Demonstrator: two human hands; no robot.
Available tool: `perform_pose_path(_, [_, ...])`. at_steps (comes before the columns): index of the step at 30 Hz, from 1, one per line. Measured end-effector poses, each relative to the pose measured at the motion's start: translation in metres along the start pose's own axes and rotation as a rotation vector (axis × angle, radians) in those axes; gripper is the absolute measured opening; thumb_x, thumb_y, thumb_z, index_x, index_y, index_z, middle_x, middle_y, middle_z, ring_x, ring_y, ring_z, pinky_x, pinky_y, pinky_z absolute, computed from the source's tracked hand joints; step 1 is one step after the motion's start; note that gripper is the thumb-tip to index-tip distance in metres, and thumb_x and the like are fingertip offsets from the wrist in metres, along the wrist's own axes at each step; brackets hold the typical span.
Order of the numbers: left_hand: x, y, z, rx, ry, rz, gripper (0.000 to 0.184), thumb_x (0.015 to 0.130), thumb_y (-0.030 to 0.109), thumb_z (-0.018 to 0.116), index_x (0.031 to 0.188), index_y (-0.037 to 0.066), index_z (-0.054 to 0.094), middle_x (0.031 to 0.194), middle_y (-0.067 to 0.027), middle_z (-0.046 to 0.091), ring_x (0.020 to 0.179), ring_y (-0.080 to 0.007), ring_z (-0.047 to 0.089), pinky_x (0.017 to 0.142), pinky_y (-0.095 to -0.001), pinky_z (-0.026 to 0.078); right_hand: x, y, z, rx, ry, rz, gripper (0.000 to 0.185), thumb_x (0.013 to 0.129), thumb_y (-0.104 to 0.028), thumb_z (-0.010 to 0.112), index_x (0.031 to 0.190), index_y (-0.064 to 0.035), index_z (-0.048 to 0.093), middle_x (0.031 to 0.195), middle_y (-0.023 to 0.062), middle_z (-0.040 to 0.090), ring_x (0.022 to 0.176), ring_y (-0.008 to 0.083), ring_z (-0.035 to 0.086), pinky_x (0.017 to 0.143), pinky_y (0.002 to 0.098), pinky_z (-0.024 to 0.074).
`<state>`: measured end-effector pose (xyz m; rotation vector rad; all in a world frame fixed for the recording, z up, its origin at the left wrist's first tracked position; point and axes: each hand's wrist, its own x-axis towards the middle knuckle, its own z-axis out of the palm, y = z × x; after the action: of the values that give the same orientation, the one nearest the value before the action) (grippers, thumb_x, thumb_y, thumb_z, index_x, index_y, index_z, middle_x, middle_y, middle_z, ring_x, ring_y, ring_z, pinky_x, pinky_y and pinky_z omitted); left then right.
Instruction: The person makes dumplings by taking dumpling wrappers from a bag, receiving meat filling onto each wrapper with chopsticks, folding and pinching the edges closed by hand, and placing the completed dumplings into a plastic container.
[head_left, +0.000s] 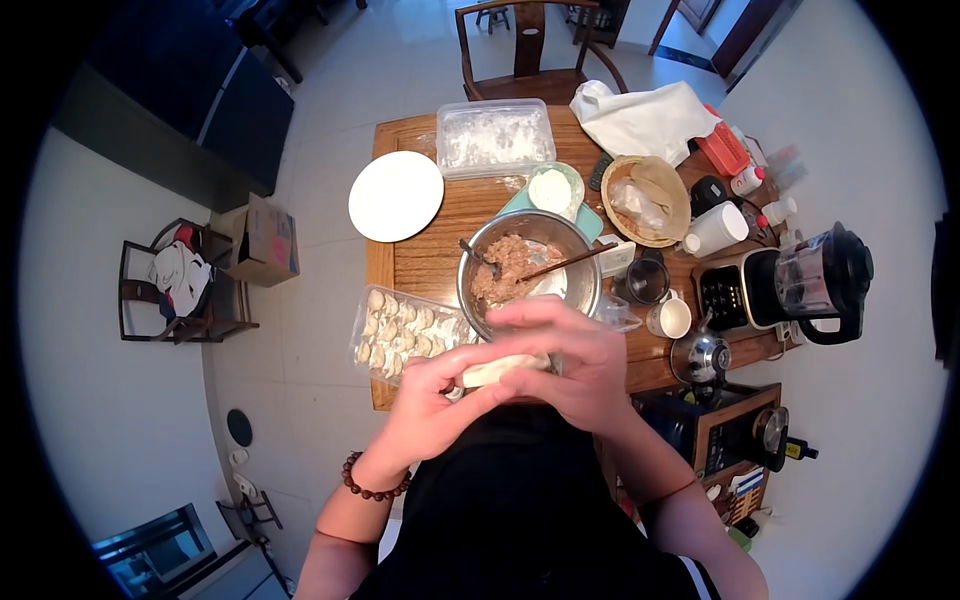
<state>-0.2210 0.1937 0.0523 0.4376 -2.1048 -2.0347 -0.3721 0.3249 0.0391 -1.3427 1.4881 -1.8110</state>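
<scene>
1. Left hand [425, 405]: bead bracelet [375, 480] worn at the wrist; one side of a pale, folded piece of dough [505, 370] is grasped between thumb and fingers.
2. Right hand [575, 370]: the other side of the same dough is grasped, fingers bent over the top. The dough is thus held between both hands, near the table's closest edge.
3. Just beyond the hands, a metal bowl [585, 297] is seen, with pinkish minced filling [510, 265] inside. A spoon [476, 255] and chopsticks [570, 264] are rested in it.
4. Left of the bowl, a clear tray [357, 345] is noted, filled with rows of shaped dumplings [388, 325] and partly hidden by the left hand.
5. Beyond the bowl, a dish of white powder [551, 190] is placed; farther out, a flour-dusted plastic container [495, 138], with a white plate [396, 196] to its left.
6. On the right, a paper cup [670, 318], a dark glass [646, 280] and a woven basket [613, 190] holding a plastic bag [640, 205] are recorded.
7. At the far right, a blender [815, 270] is stood upright. All items in 3–6 are supported by the wooden table [408, 262].
</scene>
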Motion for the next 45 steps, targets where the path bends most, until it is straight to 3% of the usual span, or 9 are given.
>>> perform_pose_path(3, [0.004,-0.008,0.013,0.041,0.209,0.115,0.035,0.088,0.004,0.077,0.122,0.000,0.070,0.109,-0.0134,0.076,0.096,-0.0182,0.074,0.083,-0.0304,0.057,-0.005,-0.004,0.006,0.009,0.313,0.205,0.042,0.080,-0.001,0.081,0.121,-0.0015,0.071,0.120,0.0108,0.071,0.111,0.0236,0.066,0.094,0.0365,0.0524])
perform_pose_path(5, [0.008,-0.012,0.017,0.116,0.317,0.201,0.037,0.086,0.003,0.079,0.121,0.000,0.070,0.110,-0.0145,0.076,0.096,-0.0197,0.074,0.083,-0.0311,0.058,-0.017,0.013,-0.002,0.205,0.319,0.263,0.069,0.078,-0.008,0.086,0.137,0.0107,0.055,0.127,0.0178,0.066,0.117,0.0246,0.063,0.104,0.0375,0.0482])
perform_pose_path(7, [0.013,-0.015,0.020,0.348,0.380,0.420,0.041,0.081,0.001,0.082,0.121,0.000,0.071,0.106,-0.0155,0.075,0.092,-0.0233,0.074,0.081,-0.0321,0.058,-0.023,0.015,0.002,0.260,0.299,0.289,0.063,0.079,-0.004,0.084,0.135,0.0090,0.059,0.124,0.0155,0.068,0.114,0.0214,0.064,0.100,0.0346,0.0495])
perform_pose_path(10, [0.015,-0.014,0.026,0.399,0.391,0.456,0.039,0.079,0.001,0.081,0.116,-0.005,0.071,0.105,-0.0183,0.074,0.091,-0.0265,0.073,0.080,-0.0333,0.057,-0.023,0.014,0.005,0.304,0.286,0.308,0.054,0.080,0.000,0.083,0.130,0.0065,0.064,0.120,0.0130,0.070,0.110,0.0178,0.065,0.096,0.0306,0.0508])
perform_pose_path(29, [0.013,-0.011,0.024,0.531,0.411,0.491,0.042,0.076,0.005,0.087,0.114,-0.004,0.073,0.091,-0.0160,0.074,0.077,-0.0237,0.073,0.067,-0.0305,0.057,-0.016,0.019,0.006,0.177,0.326,0.068,0.016,0.082,0.008,0.077,0.097,0.0040,0.076,0.098,0.0120,0.070,0.093,0.0202,0.067,0.082,0.0300,0.0530])
perform_pose_path(33, [0.010,-0.014,0.023,0.498,0.396,0.456,0.039,0.077,0.003,0.085,0.113,-0.005,0.072,0.094,-0.0172,0.075,0.080,-0.0242,0.074,0.071,-0.0305,0.057,-0.012,0.015,0.004,0.080,0.293,0.027,0.025,0.078,0.001,0.083,0.102,0.0026,0.075,0.102,0.0123,0.071,0.097,0.0223,0.068,0.085,0.0319,0.0533])
perform_pose_path(35, [0.009,-0.019,0.020,0.464,0.386,0.433,0.037,0.078,0.002,0.084,0.112,-0.007,0.071,0.096,-0.0180,0.075,0.083,-0.0247,0.074,0.073,-0.0311,0.057,-0.007,-0.003,0.003,-0.181,0.237,0.101,0.046,0.071,-0.009,0.090,0.112,0.0002,0.073,0.111,0.0120,0.071,0.104,0.0232,0.068,0.091,0.0342,0.0532])
perform_pose_path(40, [-0.004,-0.022,0.006,-0.259,0.179,0.087,0.037,0.080,0.002,0.083,0.114,-0.007,0.070,0.099,-0.0157,0.076,0.087,-0.0199,0.074,0.076,-0.0301,0.057,-0.013,-0.006,-0.022,-0.002,0.164,0.073,0.063,0.066,-0.016,0.094,0.123,-0.0044,0.070,0.123,0.0105,0.070,0.112,0.0243,0.067,0.098,0.0356,0.0523])
perform_pose_path(45, [0.002,-0.023,-0.005,-0.124,-0.013,0.282,0.038,0.078,0.004,0.086,0.112,-0.007,0.073,0.098,-0.0152,0.076,0.085,-0.0179,0.072,0.074,-0.0293,0.056,-0.011,-0.011,-0.029,-0.018,-0.033,-0.013,0.058,0.066,-0.014,0.094,0.119,-0.0059,0.074,0.119,0.0104,0.071,0.110,0.0251,0.068,0.096,0.0357,0.0526])
